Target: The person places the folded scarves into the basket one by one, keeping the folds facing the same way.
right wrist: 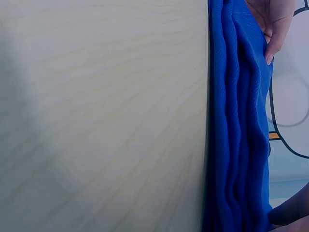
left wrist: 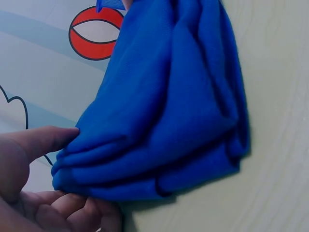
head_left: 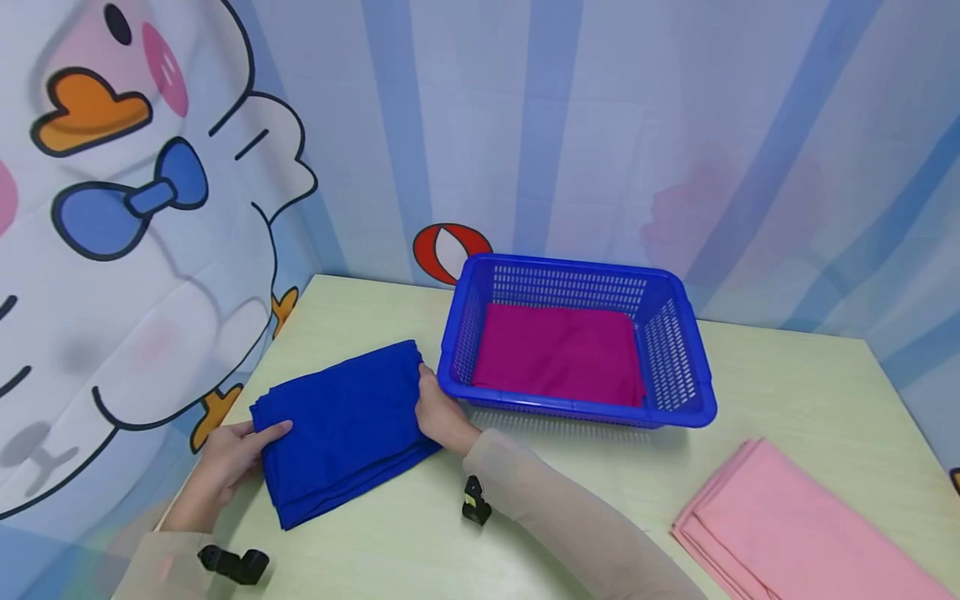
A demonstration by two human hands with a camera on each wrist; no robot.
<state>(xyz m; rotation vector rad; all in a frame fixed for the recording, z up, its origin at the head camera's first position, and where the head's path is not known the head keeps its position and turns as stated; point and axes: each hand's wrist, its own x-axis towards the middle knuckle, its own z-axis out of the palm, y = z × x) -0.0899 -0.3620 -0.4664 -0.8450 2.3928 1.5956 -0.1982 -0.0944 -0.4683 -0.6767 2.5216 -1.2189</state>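
Note:
A folded blue cloth (head_left: 341,425) lies in several layers on the left part of the table. My left hand (head_left: 225,462) pinches its left edge, thumb on top and fingers underneath, as the left wrist view of the cloth (left wrist: 149,111) shows. At the opposite edge my right hand (head_left: 444,414) grips the cloth; some of its fingers are hidden. In the right wrist view the stacked folds of the cloth (right wrist: 239,125) run between both hands. Just right of my right hand stands a blue plastic basket (head_left: 577,410) holding a folded magenta cloth (head_left: 558,350).
A folded pink cloth (head_left: 810,525) lies at the table's right front. Behind the pale wooden table (head_left: 780,375) hangs a printed curtain (head_left: 480,125) with cartoon figures, close to the table's back and left edges.

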